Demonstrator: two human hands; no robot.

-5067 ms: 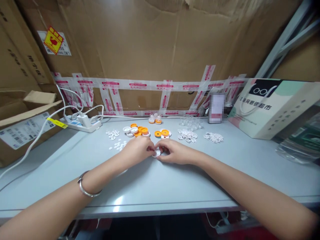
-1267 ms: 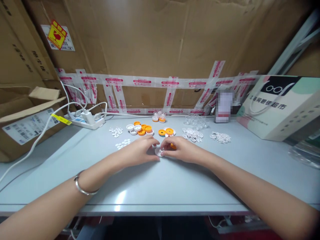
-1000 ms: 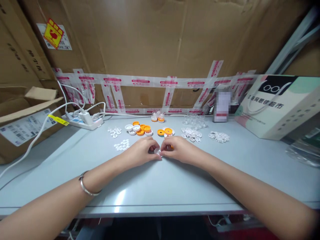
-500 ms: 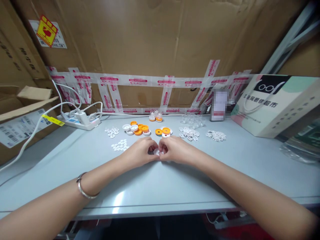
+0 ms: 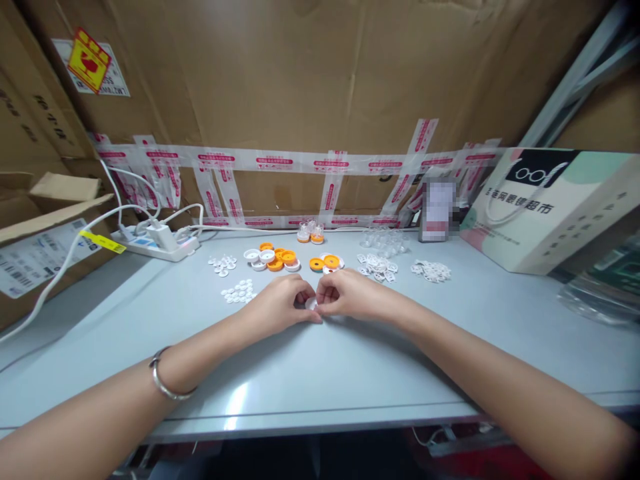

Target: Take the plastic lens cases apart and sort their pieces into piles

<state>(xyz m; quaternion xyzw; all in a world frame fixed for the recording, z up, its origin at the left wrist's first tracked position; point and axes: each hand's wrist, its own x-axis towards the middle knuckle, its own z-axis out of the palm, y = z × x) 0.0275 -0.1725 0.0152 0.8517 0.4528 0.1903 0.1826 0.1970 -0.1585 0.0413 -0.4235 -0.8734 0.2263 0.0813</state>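
Over the middle of the table, my left hand [image 5: 286, 299] is closed on a small white round plastic piece [image 5: 311, 304], with thumb and fingers around its edge. My right hand [image 5: 346, 293] meets it from the other side, its thumb and forefinger pinched at the piece's right edge. Fingers hide much of the piece. Just beyond the hands lie orange and white round caps [image 5: 331, 261], partly covered by my right hand. To their left is a group of orange and white caps [image 5: 275, 257]. Small white discs [image 5: 239, 291] lie beside my left hand.
White stemmed parts [image 5: 222, 265], white flat parts [image 5: 378, 267], more small white parts [image 5: 431, 271] and clear domes [image 5: 384, 241] lie in piles. Capped clear pieces [image 5: 311, 232] stand behind. A power strip [image 5: 173, 250], phone [image 5: 436, 210], paper bag [image 5: 530, 213] and cardboard box [image 5: 50, 247] border the table.
My right hand's fingertips have shifted slightly on the white piece, and more of it shows between the hands. The view has moved a little; the piles are as before.
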